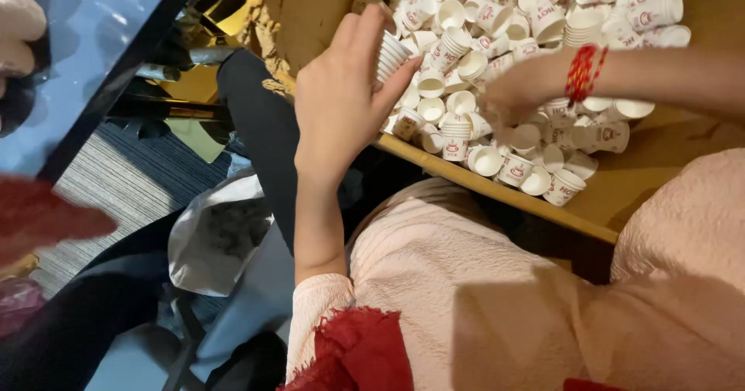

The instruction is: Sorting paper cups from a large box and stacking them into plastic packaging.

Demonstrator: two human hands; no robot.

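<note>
The left hand grips a short stack of small white paper cups at the near edge of a brown cardboard box. The right hand, a red braided band at its wrist, dips blurred into the loose heap of matching cups; its grasp cannot be told. A crumpled white plastic bag lies below the left forearm.

White paper cups with red print fill the tan cardboard box; beside the box, a red-and-yellow beaded bracelet and pale pink ribbed sleeves.
</note>
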